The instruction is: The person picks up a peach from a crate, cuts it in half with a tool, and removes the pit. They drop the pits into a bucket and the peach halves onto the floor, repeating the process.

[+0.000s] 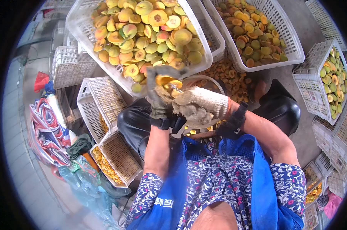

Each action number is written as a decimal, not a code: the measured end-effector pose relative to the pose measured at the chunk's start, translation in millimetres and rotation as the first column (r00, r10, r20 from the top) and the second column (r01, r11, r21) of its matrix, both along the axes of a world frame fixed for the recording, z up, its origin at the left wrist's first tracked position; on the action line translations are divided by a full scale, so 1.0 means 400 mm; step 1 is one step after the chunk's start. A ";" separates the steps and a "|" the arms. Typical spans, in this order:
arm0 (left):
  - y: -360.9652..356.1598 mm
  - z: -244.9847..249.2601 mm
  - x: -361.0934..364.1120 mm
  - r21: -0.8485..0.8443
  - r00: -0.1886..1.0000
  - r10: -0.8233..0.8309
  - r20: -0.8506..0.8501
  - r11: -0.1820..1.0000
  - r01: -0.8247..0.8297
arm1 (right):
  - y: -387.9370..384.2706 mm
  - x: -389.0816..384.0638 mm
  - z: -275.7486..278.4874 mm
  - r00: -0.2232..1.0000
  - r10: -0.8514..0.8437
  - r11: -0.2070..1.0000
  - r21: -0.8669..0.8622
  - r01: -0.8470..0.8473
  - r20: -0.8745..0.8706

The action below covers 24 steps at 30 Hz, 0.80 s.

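Peach half (165,80) sits gripped in left hand (160,96); right hand (202,104) clasps small metal tool (176,88) against it.

Both forearms reach forward, the left hand (160,96) and right hand (202,105) touching, fingers curled tight.

Soft, even daylight falls on a grey concrete floor (296,23). A big crate (75,27) of white plastic mesh, heaped with yellow fruit halves, stands at the top. Just right of the big crate lies a second crate (292,50), and farther right a small crate (307,88), both with fruit. Left of the big crate sits an empty crate (70,67). Below the big crate, flat trays (100,99) lean together. Further down and left of it lie a red bag (40,80), a striped cloth (47,126) and clear plastic sheeting (85,184).
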State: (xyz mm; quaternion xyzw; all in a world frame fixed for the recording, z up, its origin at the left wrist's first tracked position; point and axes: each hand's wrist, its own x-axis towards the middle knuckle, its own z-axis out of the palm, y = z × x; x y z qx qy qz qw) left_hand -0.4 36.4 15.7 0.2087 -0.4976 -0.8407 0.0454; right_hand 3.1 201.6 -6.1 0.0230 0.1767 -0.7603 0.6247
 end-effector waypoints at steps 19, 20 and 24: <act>-0.073 -0.187 -0.118 -0.880 0.918 -0.304 0.254 -0.466 0.090 | 0.145 -0.087 -0.041 -0.109 0.571 0.681 0.395 0.617 -0.814; -0.076 -0.192 -0.123 -0.862 0.912 -0.296 0.285 -0.494 0.110 | 0.146 -0.087 -0.045 -0.093 0.555 0.679 0.385 0.625 -0.827; -0.052 -0.073 -0.111 -0.901 0.889 -0.155 0.432 -0.116 0.417 | 0.147 -0.100 -0.041 -0.057 0.456 0.681 0.307 0.665 -0.888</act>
